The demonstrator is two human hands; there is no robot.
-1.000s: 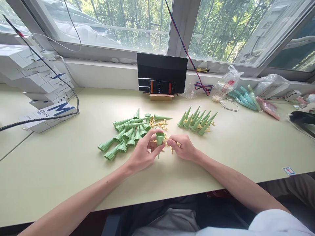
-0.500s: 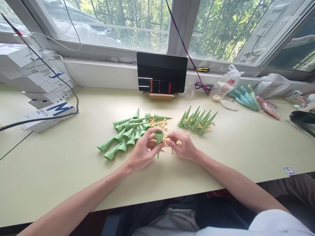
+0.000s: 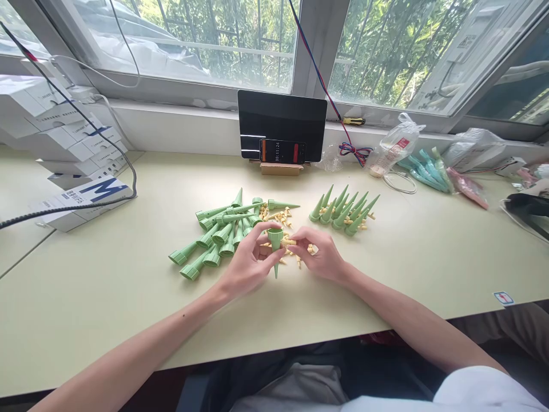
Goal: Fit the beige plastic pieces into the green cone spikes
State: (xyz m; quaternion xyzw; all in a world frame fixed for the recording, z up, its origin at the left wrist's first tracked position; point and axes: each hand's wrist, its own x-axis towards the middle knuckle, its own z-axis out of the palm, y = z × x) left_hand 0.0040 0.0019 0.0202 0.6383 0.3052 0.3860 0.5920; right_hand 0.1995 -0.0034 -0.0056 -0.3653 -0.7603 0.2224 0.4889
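My left hand (image 3: 254, 252) is closed around a green plastic plant watering spike (image 3: 275, 237), its wide hollow end up and its point down. Between the thumb and fingers of my right hand (image 3: 316, 252) is a small cream plastic valve (image 3: 289, 242), held against the spike's side. Whether the valve sits inside the spike's wall I cannot tell. Loose green spikes (image 3: 221, 233) lie heaped to the left of my hands. Small cream valves (image 3: 283, 217) are scattered behind and beneath my fingers. Farther right, several green spikes (image 3: 343, 212) stand points up in rows, with cream parts at their sides.
A phone (image 3: 283, 151) showing a timer leans on a dark tablet (image 3: 283, 117) at the back of the table. White boxes (image 3: 72, 131) are stacked on the left, with a black cable (image 3: 107, 201) across them. Plastic bags (image 3: 397, 146) lie at the back right.
Both hands stay almost in place. The spike in my left hand has shifted very slightly left, and more of the valve shows between it and my right fingers.
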